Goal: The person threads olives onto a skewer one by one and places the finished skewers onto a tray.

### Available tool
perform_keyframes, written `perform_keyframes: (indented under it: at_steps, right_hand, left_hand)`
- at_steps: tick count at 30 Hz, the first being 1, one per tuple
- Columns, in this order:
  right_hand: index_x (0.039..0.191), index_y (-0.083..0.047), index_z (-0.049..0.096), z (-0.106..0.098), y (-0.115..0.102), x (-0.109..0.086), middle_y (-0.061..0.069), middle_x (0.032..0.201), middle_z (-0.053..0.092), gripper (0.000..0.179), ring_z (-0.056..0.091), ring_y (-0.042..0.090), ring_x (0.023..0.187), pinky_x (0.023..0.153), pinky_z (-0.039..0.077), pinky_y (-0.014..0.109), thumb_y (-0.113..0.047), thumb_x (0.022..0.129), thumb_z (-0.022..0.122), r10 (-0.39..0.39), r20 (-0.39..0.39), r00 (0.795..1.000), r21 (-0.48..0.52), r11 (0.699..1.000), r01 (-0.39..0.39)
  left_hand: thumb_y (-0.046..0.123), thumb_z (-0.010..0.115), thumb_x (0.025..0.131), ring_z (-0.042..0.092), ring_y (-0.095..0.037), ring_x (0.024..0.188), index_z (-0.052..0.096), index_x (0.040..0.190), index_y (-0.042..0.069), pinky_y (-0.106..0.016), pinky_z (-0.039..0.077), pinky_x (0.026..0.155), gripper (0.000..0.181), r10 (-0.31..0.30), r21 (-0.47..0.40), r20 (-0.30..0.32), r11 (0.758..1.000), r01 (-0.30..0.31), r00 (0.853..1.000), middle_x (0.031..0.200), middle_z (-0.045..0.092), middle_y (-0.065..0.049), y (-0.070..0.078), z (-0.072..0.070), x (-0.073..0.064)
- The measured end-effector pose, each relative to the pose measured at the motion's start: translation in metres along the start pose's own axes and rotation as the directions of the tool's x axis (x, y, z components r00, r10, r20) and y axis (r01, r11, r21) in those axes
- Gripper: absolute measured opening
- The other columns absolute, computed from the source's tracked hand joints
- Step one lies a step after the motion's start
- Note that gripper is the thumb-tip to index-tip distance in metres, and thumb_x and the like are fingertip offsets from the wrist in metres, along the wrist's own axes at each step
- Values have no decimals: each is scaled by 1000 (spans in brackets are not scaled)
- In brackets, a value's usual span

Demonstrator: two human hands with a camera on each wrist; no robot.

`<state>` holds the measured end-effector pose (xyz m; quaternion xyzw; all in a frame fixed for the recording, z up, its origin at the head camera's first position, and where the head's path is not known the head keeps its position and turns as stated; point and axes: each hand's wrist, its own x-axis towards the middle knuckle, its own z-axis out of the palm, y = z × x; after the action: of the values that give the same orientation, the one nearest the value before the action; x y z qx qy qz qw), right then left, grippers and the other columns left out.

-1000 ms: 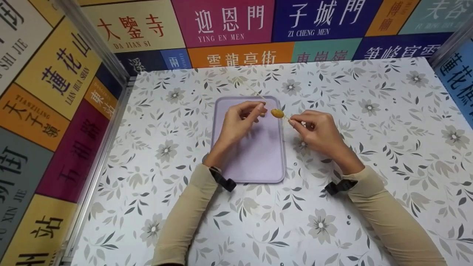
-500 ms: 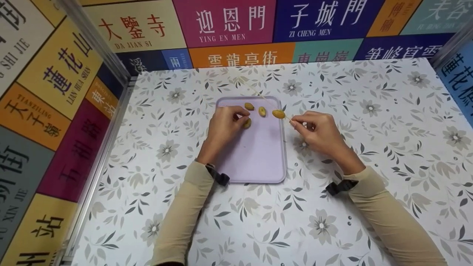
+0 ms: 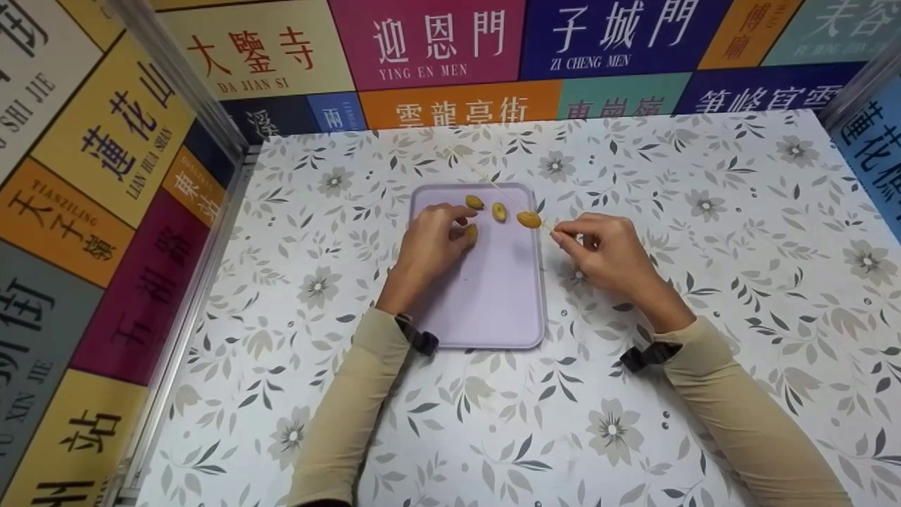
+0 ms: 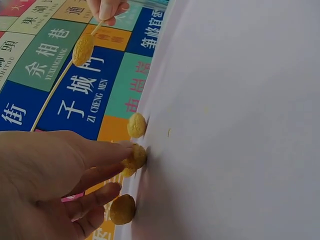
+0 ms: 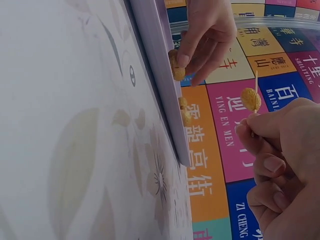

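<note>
My right hand (image 3: 605, 250) pinches the near end of a thin wooden skewer (image 4: 52, 92) between thumb and forefinger. A yellow-brown, wrinkled oval fruit (image 3: 528, 220) is threaded on it close to those fingertips; the long shaft runs away to the upper left. Over the left part of a lilac tray (image 3: 486, 310), my left hand (image 3: 436, 239) has its thumb at a similar fruit (image 3: 471, 232). Its forefinger stands apart from the thumb. In the right wrist view the left thumb overlaps that fruit (image 5: 176, 65). Other fruits (image 3: 499, 211) lie at the tray's far end.
The tray lies on a table (image 3: 612, 366) with a leaf-and-flower print. Colourful lettered panels (image 3: 436, 42) rise along the back and left sides. A tiny yellow shred (image 4: 169, 132) lies on the tray.
My left hand has left the skewer's fruit and moved left and down to the tray, uncovering the fruits there. Its thumb and forefinger have since spread a little. My right hand has hardly moved.
</note>
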<state>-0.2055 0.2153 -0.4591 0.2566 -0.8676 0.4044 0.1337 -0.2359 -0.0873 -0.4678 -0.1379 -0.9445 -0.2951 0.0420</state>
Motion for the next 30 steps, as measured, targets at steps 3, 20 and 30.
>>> perform_keyframes:
  at_steps: [3,20,30]
  right_hand:
    - [103,-9,87,0,1,0,1,78,74,9,51,10,61,58,38,18,-13,100,80,-8,3,1000,-4,1000,8]
    - [107,-9,87,1,2,0,-1,79,73,11,54,11,62,58,40,17,-14,101,78,17,26,1000,36,999,-18]
    - [107,-10,87,3,3,-1,-2,82,77,11,55,10,61,57,40,17,-14,102,78,-22,67,997,45,999,19]
  left_hand:
    - [16,83,97,71,-24,110,82,126,13,-40,53,101,30,10,18,19,1000,-10,1000,114,82,-5,-1,0,-1]
    - [19,75,104,73,-31,118,75,130,11,-42,55,102,26,-205,-742,26,652,156,978,120,81,-9,-12,-28,6]
    - [34,74,105,65,-20,111,74,129,25,-52,43,104,26,-435,-890,16,404,211,900,121,79,-2,-23,-39,7]
